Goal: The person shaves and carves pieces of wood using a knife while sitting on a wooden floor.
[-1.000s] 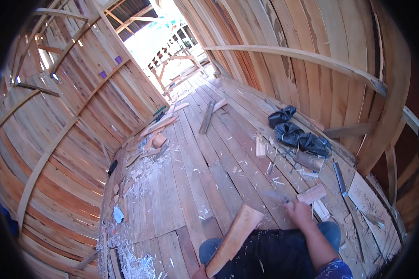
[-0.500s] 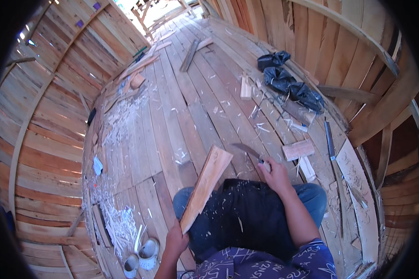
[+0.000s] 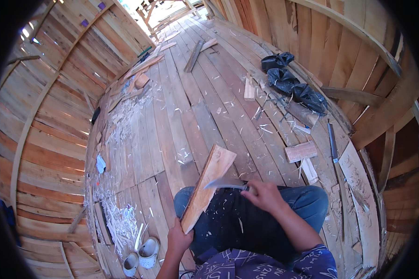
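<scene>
My left hand (image 3: pixel 179 238) grips the lower end of a rough wooden board (image 3: pixel 208 186), which slants up and away to the right above my left leg. A knife with a curved blade (image 3: pixel 224 182) is in my right hand (image 3: pixel 265 197), its fingers closed round the handle. The blade points left and its tip overlaps the board's right-hand part; whether it touches the wood I cannot tell. A black cloth (image 3: pixel 246 223) dotted with wood chips covers my lap.
Right of me lie a short wood block (image 3: pixel 300 151), a long dark blade-like tool (image 3: pixel 332 142) and a pale plank (image 3: pixel 361 200). Black plastic bags (image 3: pixel 284 81) rest farther off. Shavings (image 3: pixel 125 221) and light clogs (image 3: pixel 148 252) are at the left on the plank floor.
My right hand has brought the knife down and left, from beyond the board's right side to over the board. The board and my left hand stay nearly in place.
</scene>
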A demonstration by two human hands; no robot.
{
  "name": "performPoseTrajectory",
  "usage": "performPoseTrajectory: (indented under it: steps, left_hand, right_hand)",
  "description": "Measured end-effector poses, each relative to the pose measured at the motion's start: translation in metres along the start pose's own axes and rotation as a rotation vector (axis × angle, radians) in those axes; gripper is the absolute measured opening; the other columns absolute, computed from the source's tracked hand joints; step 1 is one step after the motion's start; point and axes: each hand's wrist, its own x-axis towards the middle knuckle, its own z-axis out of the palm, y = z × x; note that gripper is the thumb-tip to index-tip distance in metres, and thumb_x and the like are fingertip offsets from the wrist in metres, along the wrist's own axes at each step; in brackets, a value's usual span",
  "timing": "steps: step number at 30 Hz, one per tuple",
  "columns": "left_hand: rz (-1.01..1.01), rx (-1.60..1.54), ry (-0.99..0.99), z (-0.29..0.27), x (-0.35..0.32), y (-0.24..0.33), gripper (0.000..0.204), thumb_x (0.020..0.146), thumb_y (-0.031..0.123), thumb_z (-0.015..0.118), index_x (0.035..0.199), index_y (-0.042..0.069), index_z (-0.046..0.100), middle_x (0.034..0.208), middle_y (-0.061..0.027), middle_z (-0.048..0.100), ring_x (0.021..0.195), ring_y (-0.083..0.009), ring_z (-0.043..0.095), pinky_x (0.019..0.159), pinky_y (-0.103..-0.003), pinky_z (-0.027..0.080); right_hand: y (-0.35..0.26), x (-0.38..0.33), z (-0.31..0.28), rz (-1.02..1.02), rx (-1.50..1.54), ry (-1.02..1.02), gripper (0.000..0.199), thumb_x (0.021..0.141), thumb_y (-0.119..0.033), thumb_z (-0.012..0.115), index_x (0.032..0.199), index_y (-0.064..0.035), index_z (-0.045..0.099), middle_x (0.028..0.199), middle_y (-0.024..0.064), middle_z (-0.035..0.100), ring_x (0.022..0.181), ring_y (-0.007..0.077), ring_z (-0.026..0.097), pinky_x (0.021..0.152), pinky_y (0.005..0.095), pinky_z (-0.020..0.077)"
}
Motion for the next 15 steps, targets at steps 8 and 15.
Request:
performPoseTrajectory:
  steps: [8, 15]
  left_hand:
    - [0.055, -0.078, -0.080, 0.001, 0.008, -0.009, 0.047, 0.077, 0.019, 0.058, 0.113, -0.007, 0.043, 0.084, -0.0365, 0.060, 0.082, -0.0518, 0.060, 0.075, -0.055, 0.048]
    - [-0.022, -0.096, -0.068, 0.004, 0.009, 0.001, 0.038, 0.079, 0.018, 0.056, 0.106, -0.006, 0.043, 0.081, -0.0363, 0.059, 0.081, -0.0528, 0.059, 0.074, -0.056, 0.047]
  right_hand:
    - [0.012, 0.008, 0.025, -0.129, -0.296, -0.152, 0.039, 0.083, -0.046, 0.066, 0.075, -0.0087, 0.057, 0.064, 0.0093, 0.059, 0.061, 0.0293, 0.063, 0.053, 0.0401, 0.0495]
    - [0.030, 0.037, 0.007, 0.278, -0.439, 0.170, 0.040, 0.081, -0.047, 0.068, 0.083, -0.0079, 0.062, 0.068, 0.0144, 0.063, 0.064, 0.0343, 0.064, 0.056, 0.0436, 0.0490]
